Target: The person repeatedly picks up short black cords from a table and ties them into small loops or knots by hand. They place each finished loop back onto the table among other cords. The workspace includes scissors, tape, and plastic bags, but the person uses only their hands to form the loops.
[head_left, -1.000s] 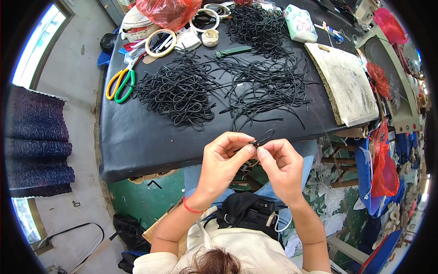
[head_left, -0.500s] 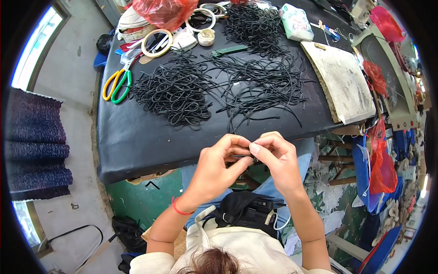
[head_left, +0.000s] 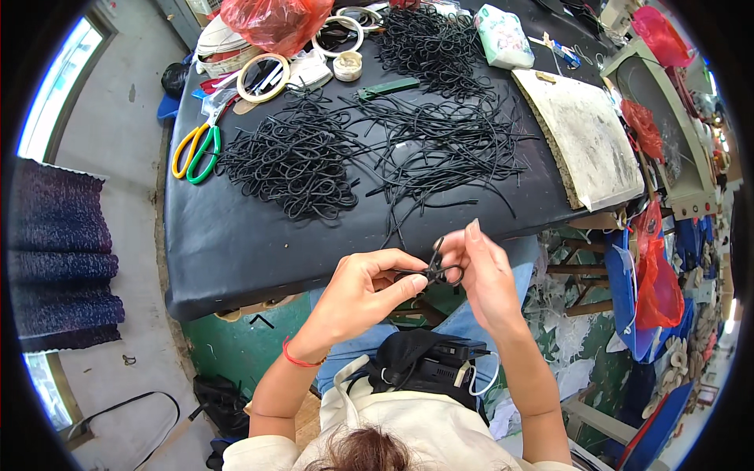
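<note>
Above my lap, by the table's near edge, my left hand (head_left: 367, 286) pinches a black cord (head_left: 450, 275) between thumb and fingers. The cord is bent into a small loop, with one end sticking up. Right beside it, my right hand (head_left: 491, 284) has its fingers stretched upward and apart, slightly blurred. Whether its fingertips brush the cord is hard to see. Beyond my hands lie a heap of looped black cords (head_left: 290, 161) at left and a spread of straighter black cords (head_left: 452, 149) at right.
Scissors (head_left: 206, 151) with yellow and green handles lie at the table's left. Farther back are another black cord heap (head_left: 428, 51), a green strip (head_left: 388, 88), tape rings (head_left: 264, 78) and a tissue pack (head_left: 503, 38). A stained pale board (head_left: 585, 141) rests at right.
My right hand has let go of its pinch and its fingers have straightened. More of the cord and its loop now shows. My left hand keeps its grip.
</note>
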